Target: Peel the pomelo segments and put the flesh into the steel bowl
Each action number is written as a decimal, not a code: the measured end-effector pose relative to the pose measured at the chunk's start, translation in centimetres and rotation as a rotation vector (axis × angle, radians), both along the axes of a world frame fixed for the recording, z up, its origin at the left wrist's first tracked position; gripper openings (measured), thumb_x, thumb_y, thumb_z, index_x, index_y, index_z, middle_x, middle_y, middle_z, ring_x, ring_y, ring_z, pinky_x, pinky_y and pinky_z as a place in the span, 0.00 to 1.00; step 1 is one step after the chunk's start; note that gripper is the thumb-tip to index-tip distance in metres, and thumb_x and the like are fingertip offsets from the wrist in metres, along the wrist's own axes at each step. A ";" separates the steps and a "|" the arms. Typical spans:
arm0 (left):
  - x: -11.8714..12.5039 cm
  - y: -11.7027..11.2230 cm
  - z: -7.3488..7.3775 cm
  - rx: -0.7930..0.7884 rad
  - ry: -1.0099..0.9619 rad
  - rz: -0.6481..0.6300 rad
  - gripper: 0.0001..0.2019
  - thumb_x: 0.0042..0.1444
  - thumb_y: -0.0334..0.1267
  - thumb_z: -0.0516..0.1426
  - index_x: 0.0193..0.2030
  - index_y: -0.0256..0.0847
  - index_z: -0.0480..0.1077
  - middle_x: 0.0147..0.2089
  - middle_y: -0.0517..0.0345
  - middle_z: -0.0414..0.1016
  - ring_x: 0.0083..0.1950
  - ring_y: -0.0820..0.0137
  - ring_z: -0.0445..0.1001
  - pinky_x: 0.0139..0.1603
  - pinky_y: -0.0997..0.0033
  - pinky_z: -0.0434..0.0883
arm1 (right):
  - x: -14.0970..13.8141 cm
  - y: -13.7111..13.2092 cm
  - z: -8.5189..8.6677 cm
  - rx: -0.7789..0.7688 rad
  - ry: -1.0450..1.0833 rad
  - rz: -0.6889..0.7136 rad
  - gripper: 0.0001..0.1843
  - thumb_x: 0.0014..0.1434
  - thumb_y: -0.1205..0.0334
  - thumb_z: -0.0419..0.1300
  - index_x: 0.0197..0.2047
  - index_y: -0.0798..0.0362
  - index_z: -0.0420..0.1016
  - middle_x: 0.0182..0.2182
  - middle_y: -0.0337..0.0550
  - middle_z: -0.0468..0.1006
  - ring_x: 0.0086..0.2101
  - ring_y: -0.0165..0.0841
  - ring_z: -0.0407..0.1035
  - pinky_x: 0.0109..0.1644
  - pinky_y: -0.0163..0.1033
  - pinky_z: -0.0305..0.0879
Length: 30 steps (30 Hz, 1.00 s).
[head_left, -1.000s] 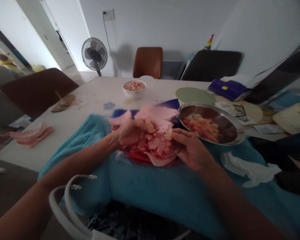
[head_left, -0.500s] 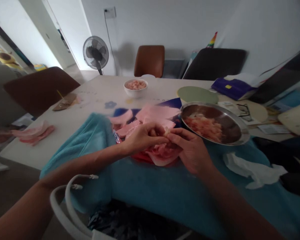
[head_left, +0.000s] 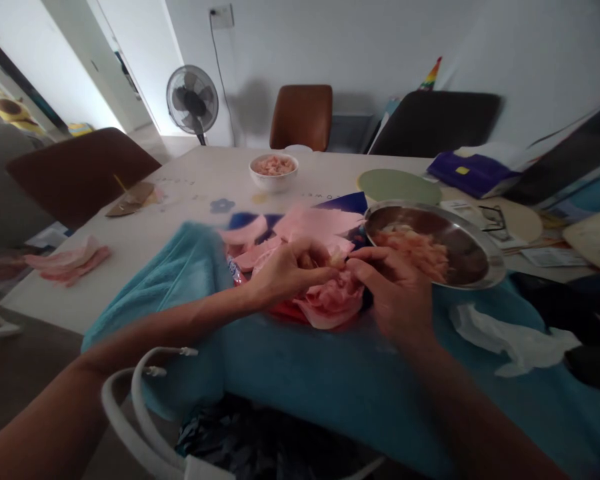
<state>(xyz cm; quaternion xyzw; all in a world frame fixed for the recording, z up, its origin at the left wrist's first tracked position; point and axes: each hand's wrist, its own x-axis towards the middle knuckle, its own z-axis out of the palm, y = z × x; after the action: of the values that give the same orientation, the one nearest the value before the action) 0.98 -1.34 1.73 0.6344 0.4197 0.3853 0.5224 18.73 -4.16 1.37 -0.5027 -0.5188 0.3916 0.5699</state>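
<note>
Pale lump (head_left: 337, 261), small and blurred, sits pinched between the left hand (head_left: 287, 272) and right hand (head_left: 401, 290), just above ruffled pink sheets (head_left: 327, 307); each grip is narrow, thumb and fingers closed on it, hiding most of its shape. What the left palm encloses cannot be made out. Those soft, floppy layers cover much of a red wrapper (head_left: 287, 312). Right of them, a shiny metal bowl (head_left: 493, 261), partly behind the right hand, holds stringy orange-pink shreds (head_left: 423, 250). Plush teal cloth (head_left: 290, 363) drapes over the white counter (head_left: 180, 200); crumpled white tissue (head_left: 515, 339) lies on it. Dark objects at the right are cut off.
</note>
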 end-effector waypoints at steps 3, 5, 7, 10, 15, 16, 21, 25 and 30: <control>0.1 0.0 -0.3 0.105 0.077 0.047 0.13 0.52 0.41 0.68 0.36 0.38 0.71 0.23 0.67 0.68 0.22 0.80 0.64 0.21 0.79 0.58 | -0.1 -0.4 0.2 0.156 -0.205 0.006 0.05 0.56 0.56 0.68 0.31 0.47 0.79 0.27 0.36 0.79 0.27 0.31 0.73 0.34 0.38 0.73; 0.0 0.0 -0.5 0.192 0.139 0.062 0.10 0.52 0.38 0.66 0.36 0.39 0.71 0.22 0.69 0.66 0.22 0.80 0.63 0.21 0.78 0.57 | -0.2 -0.6 0.2 0.194 -0.250 0.025 0.05 0.56 0.56 0.68 0.32 0.46 0.79 0.30 0.37 0.80 0.30 0.32 0.75 0.36 0.39 0.74; -0.1 0.0 -0.9 0.331 0.200 0.076 0.08 0.53 0.36 0.65 0.37 0.39 0.71 0.22 0.69 0.65 0.23 0.79 0.63 0.22 0.78 0.57 | -0.3 -0.6 0.0 0.198 -0.255 0.035 0.05 0.57 0.56 0.68 0.32 0.46 0.79 0.31 0.37 0.80 0.30 0.33 0.75 0.36 0.39 0.75; -0.1 0.0 -1.5 0.669 0.293 0.127 0.04 0.56 0.35 0.62 0.36 0.40 0.70 0.27 0.64 0.70 0.27 0.76 0.67 0.27 0.75 0.61 | -0.5 -0.5 -0.4 0.202 -0.263 0.013 0.08 0.58 0.54 0.68 0.32 0.47 0.79 0.30 0.37 0.80 0.29 0.32 0.74 0.34 0.39 0.73; -0.2 0.0 -2.4 1.072 0.525 0.213 0.08 0.67 0.39 0.57 0.36 0.41 0.67 0.32 0.57 0.74 0.33 0.71 0.69 0.32 0.70 0.64 | -0.6 -0.5 -0.4 0.144 -0.292 -0.013 0.11 0.60 0.51 0.66 0.32 0.48 0.80 0.27 0.38 0.79 0.29 0.34 0.74 0.35 0.40 0.71; -0.2 0.0 -2.5 1.096 0.557 0.213 0.09 0.68 0.40 0.56 0.36 0.41 0.67 0.32 0.57 0.74 0.33 0.70 0.69 0.32 0.69 0.64 | -0.6 -0.5 -0.3 0.129 -0.298 -0.010 0.12 0.61 0.50 0.65 0.31 0.48 0.80 0.26 0.37 0.79 0.28 0.34 0.73 0.34 0.40 0.70; -0.3 0.0 -2.3 1.072 0.546 0.208 0.08 0.67 0.40 0.58 0.37 0.41 0.67 0.33 0.57 0.75 0.33 0.71 0.70 0.32 0.70 0.64 | -0.6 -1.0 0.0 0.161 -0.386 -0.019 0.13 0.65 0.51 0.62 0.30 0.48 0.77 0.24 0.38 0.78 0.26 0.34 0.71 0.34 0.39 0.68; 0.0 -0.1 -1.8 0.818 0.354 0.179 0.09 0.60 0.39 0.64 0.34 0.40 0.70 0.30 0.60 0.74 0.30 0.74 0.69 0.28 0.73 0.63 | -0.5 -1.1 0.0 0.144 -0.403 -0.028 0.12 0.63 0.53 0.61 0.30 0.47 0.74 0.24 0.38 0.78 0.25 0.34 0.71 0.32 0.40 0.67; 0.0 -0.3 -0.6 0.150 0.092 0.023 0.14 0.56 0.48 0.68 0.37 0.39 0.74 0.22 0.66 0.69 0.22 0.77 0.66 0.20 0.76 0.58 | 0.0 -0.4 0.2 0.129 -0.353 -0.139 0.10 0.61 0.54 0.62 0.29 0.46 0.75 0.21 0.37 0.76 0.23 0.34 0.71 0.30 0.40 0.67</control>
<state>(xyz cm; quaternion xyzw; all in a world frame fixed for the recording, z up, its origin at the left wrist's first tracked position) 1.01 -1.63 1.13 0.6838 0.4205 0.3922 0.4492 18.77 -4.61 1.53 -0.5606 -0.5986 0.2232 0.5269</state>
